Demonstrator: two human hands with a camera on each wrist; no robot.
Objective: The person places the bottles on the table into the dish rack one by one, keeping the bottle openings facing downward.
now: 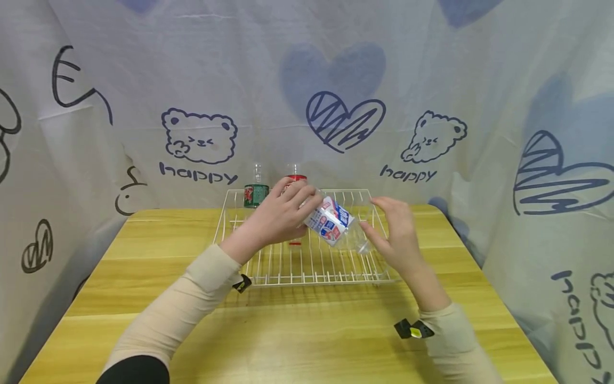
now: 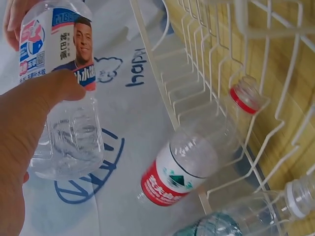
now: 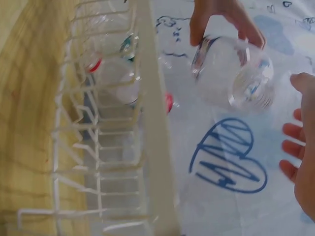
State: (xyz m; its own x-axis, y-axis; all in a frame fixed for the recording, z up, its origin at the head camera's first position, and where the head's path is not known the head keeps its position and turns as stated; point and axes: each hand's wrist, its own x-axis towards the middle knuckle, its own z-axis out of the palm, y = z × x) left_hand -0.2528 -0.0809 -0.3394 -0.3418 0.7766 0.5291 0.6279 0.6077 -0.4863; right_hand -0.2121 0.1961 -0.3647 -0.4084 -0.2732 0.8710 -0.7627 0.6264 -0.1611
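My left hand (image 1: 283, 216) grips a clear plastic bottle (image 1: 331, 221) with a white, blue and pink label. Tilted above the rack, the bottle has one end dipping toward the right. In the left wrist view, the thumb (image 2: 66, 88) presses across the label's lower edge, and a printed person shows beside it. My right hand (image 1: 395, 232) is beside the bottle's lower end, fingers spread. A gap shows between those fingers (image 3: 295, 132) and the bottle in the right wrist view. Under both hands stands a white wire rack (image 1: 307, 280).
Two more clear bottles are in the rack's left part: a green-labelled bottle (image 1: 256, 196) and a red-labelled bottle (image 2: 170, 177), partly behind my left hand in the head view. The rack stands on a wooden table (image 1: 288, 330) before a printed cloth (image 1: 268, 69).
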